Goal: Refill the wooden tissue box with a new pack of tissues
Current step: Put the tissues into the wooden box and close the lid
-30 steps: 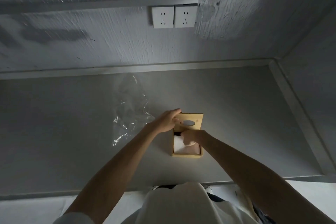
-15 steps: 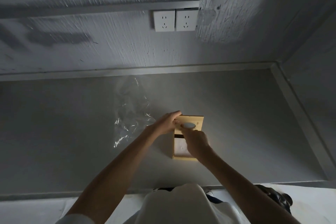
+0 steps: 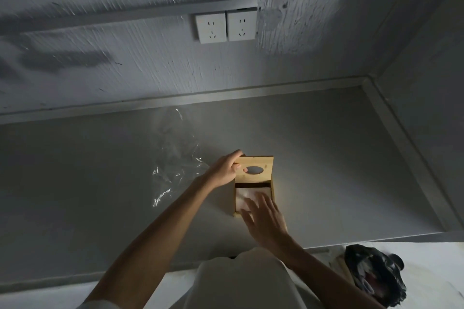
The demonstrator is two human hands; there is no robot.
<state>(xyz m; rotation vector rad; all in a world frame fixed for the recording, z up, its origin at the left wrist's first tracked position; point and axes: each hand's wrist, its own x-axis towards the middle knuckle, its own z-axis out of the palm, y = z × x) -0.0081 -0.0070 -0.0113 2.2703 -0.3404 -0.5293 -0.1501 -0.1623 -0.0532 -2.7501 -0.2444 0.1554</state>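
Wooden tissue box, lid half-slid, white tissues inside.

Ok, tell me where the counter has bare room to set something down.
Bare: the counter right of the wooden tissue box up to the wall corner, and the far left stretch beyond the clear plastic wrapper. Crowded: around the box, where the left hand and right hand work.

Both bare forearms reach forward: left hand curled in a grip, right hand flat, fingers spread.

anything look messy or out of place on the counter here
Yes: a crumpled clear plastic wrapper lies loose on the grey counter, left of the wooden tissue box, discarded rather than binned. The box's sliding lid is only half closed.
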